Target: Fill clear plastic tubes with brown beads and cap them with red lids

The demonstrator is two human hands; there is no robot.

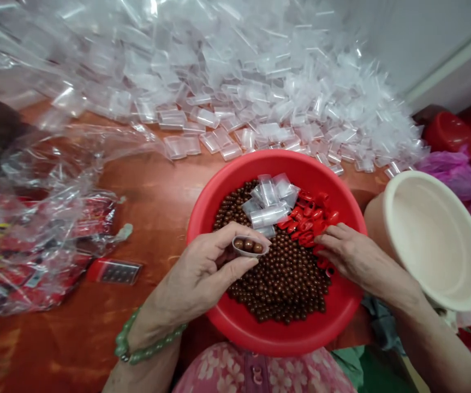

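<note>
My left hand (214,265) grips a clear plastic sleeve (266,248) between thumb and fingers. Its open end faces me and shows several brown balls (248,245) inside. My right hand (347,254) has its fingers curled down among small red plastic caps (306,215); what lies between the fingertips is hidden. Both hands are over a large red basin (278,345). Shiny brown balls (282,284) cover much of its bottom. More clear sleeves (270,214) lie in a small heap on the balls, beside the caps.
A big pile of clear plastic sleeves (235,82) spreads across the back of the brown table (149,191). At left lie red packages in clear film (34,256) and a small red-and-black pack (114,271). A cream basin (435,240) stands at right, near purple bags (456,174).
</note>
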